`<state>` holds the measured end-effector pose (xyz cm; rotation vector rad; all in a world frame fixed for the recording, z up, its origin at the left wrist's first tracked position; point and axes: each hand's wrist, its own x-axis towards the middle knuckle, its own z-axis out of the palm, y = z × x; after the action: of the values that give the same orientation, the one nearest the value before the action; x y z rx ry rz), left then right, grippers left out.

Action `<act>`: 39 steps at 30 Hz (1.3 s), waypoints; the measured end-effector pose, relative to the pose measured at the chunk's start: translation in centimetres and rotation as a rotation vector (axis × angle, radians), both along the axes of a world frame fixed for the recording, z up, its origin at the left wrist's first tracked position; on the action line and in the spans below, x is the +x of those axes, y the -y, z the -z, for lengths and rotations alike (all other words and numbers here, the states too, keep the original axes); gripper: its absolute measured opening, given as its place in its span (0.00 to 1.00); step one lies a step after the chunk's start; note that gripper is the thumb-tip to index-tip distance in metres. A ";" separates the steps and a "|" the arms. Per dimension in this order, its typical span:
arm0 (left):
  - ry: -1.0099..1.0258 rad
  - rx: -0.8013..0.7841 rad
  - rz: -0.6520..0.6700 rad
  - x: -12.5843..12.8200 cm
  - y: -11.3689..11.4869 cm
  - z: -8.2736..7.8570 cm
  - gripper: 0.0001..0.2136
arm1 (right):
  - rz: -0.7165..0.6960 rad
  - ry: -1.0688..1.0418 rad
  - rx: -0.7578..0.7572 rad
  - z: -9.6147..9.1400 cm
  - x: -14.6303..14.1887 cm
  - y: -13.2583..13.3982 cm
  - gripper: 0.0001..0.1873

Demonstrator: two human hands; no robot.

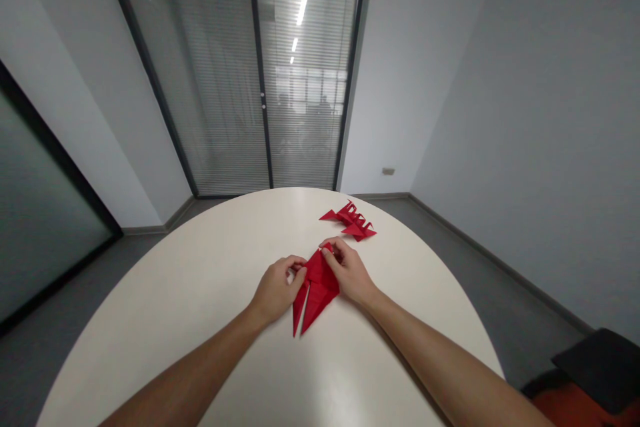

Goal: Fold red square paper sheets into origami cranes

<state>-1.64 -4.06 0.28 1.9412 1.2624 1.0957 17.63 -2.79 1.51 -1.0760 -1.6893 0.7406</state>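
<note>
A folded red paper shape (314, 290) with two long points toward me lies flat on the round white table (200, 293). My left hand (276, 290) is curled, its fingertips pinching the paper's left upper edge. My right hand (349, 272) is curled too and presses and pinches the paper's top right corner. A little farther back, to the right, a finished red paper figure (351, 220) with several spikes rests on the table, untouched.
Glass doors with blinds (265, 73) stand behind the table. Grey floor (480, 273) surrounds it. A black and orange seat (595, 380) sits at the lower right corner.
</note>
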 end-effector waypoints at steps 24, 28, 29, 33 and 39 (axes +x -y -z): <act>-0.101 -0.038 -0.222 -0.5 -0.5 0.5 0.03 | 0.019 0.013 -0.047 0.3 0.2 -0.1 0.15; -0.142 -0.073 -0.334 -0.8 -0.6 0.5 0.04 | 0.049 0.119 -0.077 0.6 0.3 -0.1 0.22; -0.151 -0.080 -0.338 -0.8 -0.6 0.5 0.05 | 0.051 0.144 -0.087 0.7 0.3 -0.1 0.23; -0.174 -0.069 -0.304 -0.5 -0.3 0.1 0.09 | 0.047 0.188 -0.097 0.5 0.3 0.0 0.22; -0.238 -0.041 -0.186 0.0 0.5 -0.7 0.04 | 0.026 0.270 -0.079 0.6 0.4 -0.3 0.06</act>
<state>-1.62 -4.52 0.96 1.9996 1.6084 0.9375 18.01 -2.51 0.96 -1.2976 -1.8807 0.6731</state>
